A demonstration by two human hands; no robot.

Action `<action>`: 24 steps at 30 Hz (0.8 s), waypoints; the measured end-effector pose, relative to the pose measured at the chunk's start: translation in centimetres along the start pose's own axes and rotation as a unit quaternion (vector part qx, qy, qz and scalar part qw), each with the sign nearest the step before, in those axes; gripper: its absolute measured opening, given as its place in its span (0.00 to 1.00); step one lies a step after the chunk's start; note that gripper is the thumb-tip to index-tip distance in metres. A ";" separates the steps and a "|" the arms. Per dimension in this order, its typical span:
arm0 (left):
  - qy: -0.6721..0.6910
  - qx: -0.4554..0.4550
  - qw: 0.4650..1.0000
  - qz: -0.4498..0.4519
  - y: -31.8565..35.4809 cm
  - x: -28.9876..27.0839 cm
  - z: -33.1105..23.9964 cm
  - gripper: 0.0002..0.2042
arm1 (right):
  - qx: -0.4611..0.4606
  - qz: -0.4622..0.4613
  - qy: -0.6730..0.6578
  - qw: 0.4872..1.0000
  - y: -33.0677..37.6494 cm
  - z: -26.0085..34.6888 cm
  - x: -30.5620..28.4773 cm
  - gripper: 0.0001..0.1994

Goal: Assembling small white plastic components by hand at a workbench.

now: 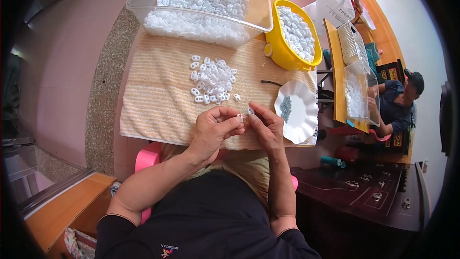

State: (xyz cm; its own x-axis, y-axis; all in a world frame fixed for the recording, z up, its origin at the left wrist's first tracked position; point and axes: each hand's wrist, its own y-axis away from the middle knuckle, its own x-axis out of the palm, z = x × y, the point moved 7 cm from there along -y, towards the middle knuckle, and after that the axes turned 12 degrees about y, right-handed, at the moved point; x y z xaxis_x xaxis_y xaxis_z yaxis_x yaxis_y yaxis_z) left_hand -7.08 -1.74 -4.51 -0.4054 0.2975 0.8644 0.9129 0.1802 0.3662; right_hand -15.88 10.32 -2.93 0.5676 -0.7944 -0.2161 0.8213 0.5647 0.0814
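Near the front edge of the towel-covered table, my left hand (213, 129) pinches a small white oval plastic piece (240, 115) between thumb and forefinger. Close beside it, my right hand (267, 127) is closed, its thumb and forefinger on a small whitish piece (250, 111) with a dark spot. The two fingertips almost meet; whether the pieces touch I cannot tell. Just beyond lies a loose pile of white two-holed plastic pieces (214, 81). To the right, a white scalloped plate (304, 117) holds a heap of tiny grey bits (286, 109).
A clear plastic bin (201, 12) full of white pieces stands at the back. Right of it is a yellow tub (275, 43), also filled. A thin black stick (271, 82) lies by the plate. At the far right, another person (400, 98) sits by a clear bin (360, 97).
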 end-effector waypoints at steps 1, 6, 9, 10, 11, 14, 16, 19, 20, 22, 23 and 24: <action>0.000 0.000 1.000 0.000 0.0 0.0 0.0 0.06 | 0.010 -0.002 0.015 1.000 0.1 0.2 0.1 0.15; -0.006 -0.002 1.000 0.015 -0.2 -0.2 0.0 0.07 | 0.027 -0.009 0.048 0.998 0.2 0.1 0.0 0.10; -0.001 0.004 1.000 0.011 -0.2 -0.2 -0.1 0.07 | 0.016 -0.039 0.116 0.992 0.2 0.1 -0.6 0.07; -0.001 0.005 1.000 0.012 -0.1 -0.2 -0.1 0.07 | -0.032 -0.026 0.193 0.980 0.1 1.0 -0.7 0.07; -0.003 0.004 1.000 0.011 -0.1 -0.2 -0.1 0.07 | -0.081 -0.013 0.267 0.960 0.1 1.9 -0.6 0.07; -0.006 0.005 1.000 0.007 0.0 0.1 -0.3 0.06 | -0.129 0.021 0.352 0.927 0.2 3.7 -0.2 0.09; -0.005 0.004 1.000 0.004 0.1 0.0 -0.4 0.06 | -0.154 0.031 0.397 0.904 0.2 4.9 0.4 0.09; -0.011 0.001 1.000 0.007 0.1 -0.1 -0.3 0.06 | -0.183 0.046 0.455 0.870 0.3 5.9 1.1 0.09; -0.013 0.000 1.000 0.005 0.1 -0.1 -0.2 0.06 | -0.186 0.052 0.471 0.861 0.3 6.0 1.3 0.09; -0.015 0.000 1.000 0.003 0.1 -0.1 -0.3 0.06 | -0.189 0.056 0.475 0.858 0.1 5.8 1.5 0.09; -0.017 0.002 1.000 0.003 0.1 -0.1 -0.3 0.06 | -0.192 0.060 0.478 0.855 0.0 5.7 1.6 0.09; -0.019 0.002 1.000 0.003 0.0 -0.1 -0.2 0.06 | -0.191 0.060 0.478 0.855 0.0 5.5 1.5 0.09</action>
State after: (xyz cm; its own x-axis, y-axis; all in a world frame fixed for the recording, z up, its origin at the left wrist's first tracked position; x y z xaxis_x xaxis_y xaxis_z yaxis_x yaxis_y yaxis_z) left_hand -7.01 -2.00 -4.52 -0.4022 0.3344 0.8523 0.9149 0.1820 0.3603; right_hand -14.72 7.85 2.04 0.1903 -0.2820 -0.9404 0.5775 0.8068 -0.1250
